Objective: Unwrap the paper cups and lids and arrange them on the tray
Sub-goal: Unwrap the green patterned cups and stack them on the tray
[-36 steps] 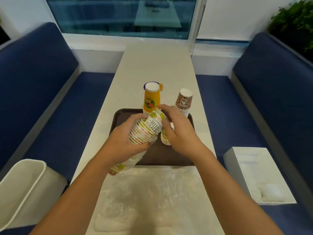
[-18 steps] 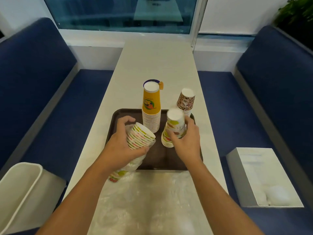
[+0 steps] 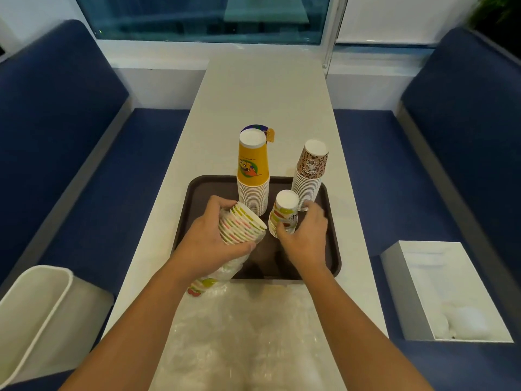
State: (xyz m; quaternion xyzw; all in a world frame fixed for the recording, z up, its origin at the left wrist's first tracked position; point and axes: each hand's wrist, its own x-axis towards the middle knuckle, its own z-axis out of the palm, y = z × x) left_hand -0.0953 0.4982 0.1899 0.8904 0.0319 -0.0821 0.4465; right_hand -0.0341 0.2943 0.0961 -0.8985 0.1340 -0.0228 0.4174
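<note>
Head view: a brown tray [image 3: 197, 198] lies on the white tabletop [image 3: 267, 94] between two blue benches. On the tray's far side stand two upside-down stacks, the tall yellow cup stack [image 3: 253, 170] on the left and the leopard-print cup stack [image 3: 310, 173] on the right, apart from each other. Nearer, a short striped cup stack [image 3: 283, 214] stands upside down on the tray, just in front of the gap between them. The right hand [image 3: 306, 238] has its grip round this short stack, thumb on the near side and fingers curved round the right side. The left hand [image 3: 207, 241] holds a tilted sleeve of striped cups [image 3: 242, 227] above the tray's left part, its grip closed round the cups, whose open rims point right and up. Clear plastic wrap [image 3: 225, 270] hangs from the sleeve's lower end over the tray's near left corner. A crumpled clear plastic sheet [image 3: 239, 334] covers the near tabletop. A white bin [image 3: 36, 311] stands at the lower left and a white box [image 3: 439, 292] rests on the right bench
</note>
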